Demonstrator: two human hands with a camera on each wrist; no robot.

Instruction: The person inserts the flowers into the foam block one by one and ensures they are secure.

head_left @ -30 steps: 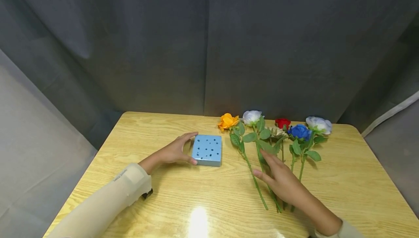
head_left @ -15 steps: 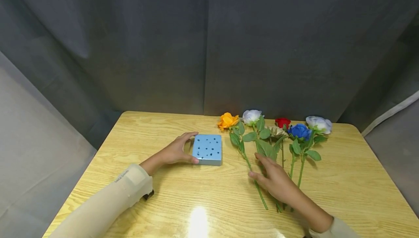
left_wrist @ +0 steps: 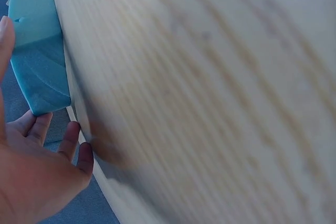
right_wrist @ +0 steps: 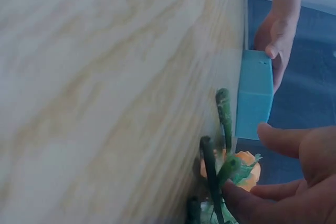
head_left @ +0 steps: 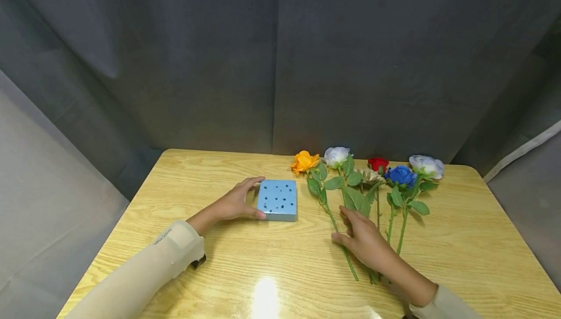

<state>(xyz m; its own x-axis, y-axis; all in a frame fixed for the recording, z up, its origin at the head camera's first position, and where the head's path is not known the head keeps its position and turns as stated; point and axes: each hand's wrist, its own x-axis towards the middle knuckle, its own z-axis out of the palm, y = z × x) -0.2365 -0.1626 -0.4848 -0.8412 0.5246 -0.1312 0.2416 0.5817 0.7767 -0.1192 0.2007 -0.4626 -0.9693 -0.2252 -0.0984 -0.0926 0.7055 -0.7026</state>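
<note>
A light-blue foam block [head_left: 277, 197] with several small holes in its top lies on the table. My left hand [head_left: 230, 204] holds it from the left, thumb at the near corner and fingers at the far corner. My right hand [head_left: 368, 243] hovers over the stems of the artificial flowers, thumb and fingers spread apart. The orange flower's stem [head_left: 349, 261] passes under the thumb tip. In the right wrist view the fingertips are right by the green stem ends [right_wrist: 210, 166], with a gap between thumb [right_wrist: 283, 140] and fingers.
Beside the orange flower [head_left: 304, 162] lie a pale lilac flower [head_left: 337, 157], a beige one [head_left: 370, 177], a red one [head_left: 378, 164], a blue one [head_left: 401, 177] and another pale one [head_left: 427, 166]. A dark curtain [head_left: 210, 65] hangs behind the wooden table [head_left: 228, 280].
My right hand has moved slightly left and towards me, and its thumb has come over the orange flower's stem. My left hand and the foam block have stayed in place.
</note>
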